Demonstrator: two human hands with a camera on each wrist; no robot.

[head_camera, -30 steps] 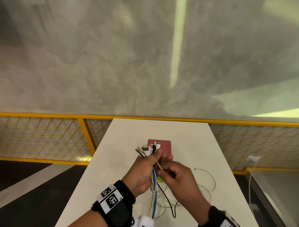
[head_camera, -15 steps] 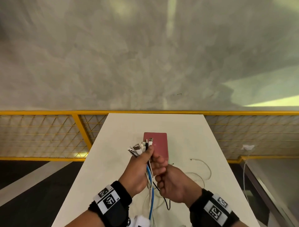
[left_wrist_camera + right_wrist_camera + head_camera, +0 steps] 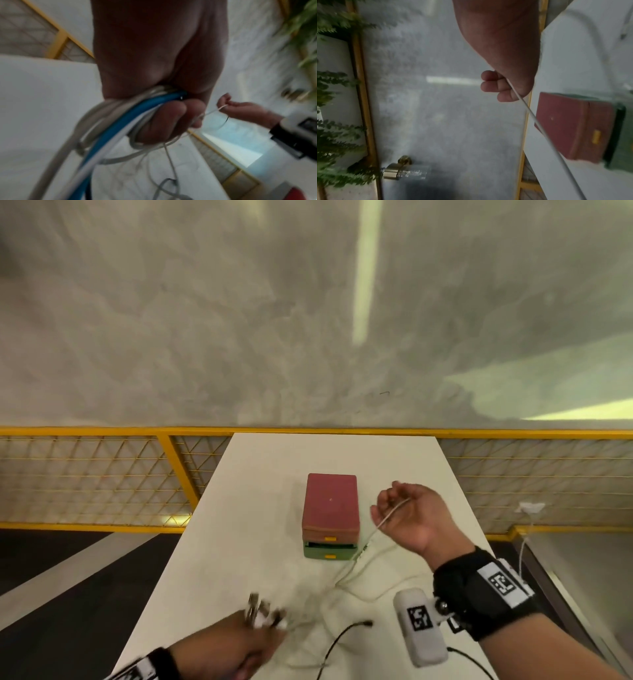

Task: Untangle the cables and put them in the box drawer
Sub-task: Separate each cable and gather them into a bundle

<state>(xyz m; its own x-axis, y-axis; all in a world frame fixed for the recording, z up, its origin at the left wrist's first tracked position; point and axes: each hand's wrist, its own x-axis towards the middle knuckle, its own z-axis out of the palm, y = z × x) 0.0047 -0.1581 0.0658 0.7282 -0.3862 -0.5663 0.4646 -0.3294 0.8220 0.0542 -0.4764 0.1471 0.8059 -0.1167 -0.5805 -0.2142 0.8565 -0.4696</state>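
Grey concrete floor and a yellow mesh railing lay behind the white table (image 3: pixel 260 508), which ran away from the person. On the table stood the box (image 3: pixel 330 508), red on top and green below, with its green drawer (image 3: pixel 329 553) pulled out a little toward the person.

The right hand (image 3: pixel 407 515) was raised just to the right of the box, its fingers curled around one thin white cable (image 3: pixel 388 517). This cable ran from that hand down and back, past the right front corner of the box, toward the bundle (image 3: pixel 109 128) near the table's front edge. The left hand (image 3: pixel 233 645) was closed firmly around the bundle, low and close to the body, with the plugs (image 3: pixel 260 613) standing out above the fist. In the left wrist view a blue cable (image 3: pixel 120 124) and several white ones passed through the grip. A black cable (image 3: pixel 342 635) lay loose on the table between the two arms.

So the long axis of the thin cable went diagonally from front-left to back-right. The right hand was much nearer to the drawer, and the drawer opened to the front. It seemed that the cable was not yet free, because its lower end was lost among the loops near the bundle.
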